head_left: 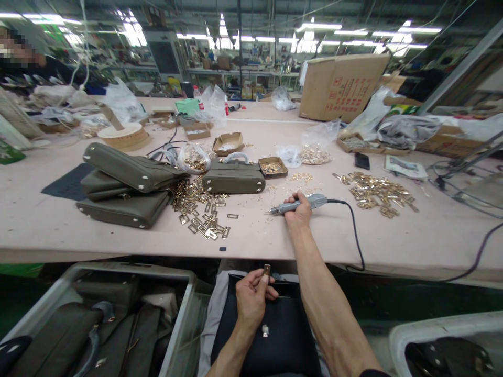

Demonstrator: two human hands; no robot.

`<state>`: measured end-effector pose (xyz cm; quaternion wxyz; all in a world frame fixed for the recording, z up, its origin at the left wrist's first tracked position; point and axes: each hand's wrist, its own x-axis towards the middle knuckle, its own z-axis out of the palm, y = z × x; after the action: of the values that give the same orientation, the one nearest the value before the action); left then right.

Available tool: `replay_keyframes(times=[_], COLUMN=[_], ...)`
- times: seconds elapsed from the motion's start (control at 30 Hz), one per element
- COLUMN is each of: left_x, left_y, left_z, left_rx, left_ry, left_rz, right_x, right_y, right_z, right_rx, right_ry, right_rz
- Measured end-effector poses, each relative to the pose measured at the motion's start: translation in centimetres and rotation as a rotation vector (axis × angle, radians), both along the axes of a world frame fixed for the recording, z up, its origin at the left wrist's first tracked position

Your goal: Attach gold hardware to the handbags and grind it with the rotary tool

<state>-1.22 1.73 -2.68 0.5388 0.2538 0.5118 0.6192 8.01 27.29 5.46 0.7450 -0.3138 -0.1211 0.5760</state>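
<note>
Over the black bag [271, 345] on my lap, my left hand [253, 296] pinches a small gold metal plate [267, 269] between thumb and fingers. A metal clasp [265, 330] shows on the bag's front, below that hand. My right hand [299, 209] is wrapped round a grey electric screwdriver [318, 200] above the table, its tip pointing left. The cord runs from its right end down to the table's edge. Small gold pieces [301, 177] lie scattered just beyond the screwdriver.
Olive bags [126, 204] are stacked on the table's left, beside gold frames [208, 225]. Another olive bag [234, 178] stands near a small parts box [273, 166]. Gold plates [379, 191] are piled right. Bins [188, 298] [396, 335] flank my lap. A person is at far left.
</note>
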Motion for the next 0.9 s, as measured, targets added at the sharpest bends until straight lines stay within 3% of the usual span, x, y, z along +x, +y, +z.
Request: replay_keyframes(times=[0.13, 0.3, 0.53, 0.67, 0.9], left_x=[0.0, 0.0, 0.2, 0.3, 0.3], left_y=[0.1, 0.1, 0.3, 0.4, 0.4], left_z=[0.3, 0.6, 0.5, 0.6, 0.9], left_rx=[0.018, 0.024, -0.012, -0.026, -0.05], left_ry=[-0.038, -0.082, -0.092, -0.097, -0.096], left_rz=[-0.021, -0.021, -0.023, -0.019, -0.005], right_x=[1.7, 4.0, 3.8, 3.0, 1.7], right_y=[-2.7, -8.8, -17.1, -18.8, -19.5], right_z=[1.7, 3.4, 2.7, 1.5, 0.7], right_rx=[0.055, 0.191, 0.169, 0.192, 0.293], right_ry=[0.001, -0.033, -0.217, -0.333, -0.46], right_rz=[0.062, 0.178, 0.225, 0.236, 0.218])
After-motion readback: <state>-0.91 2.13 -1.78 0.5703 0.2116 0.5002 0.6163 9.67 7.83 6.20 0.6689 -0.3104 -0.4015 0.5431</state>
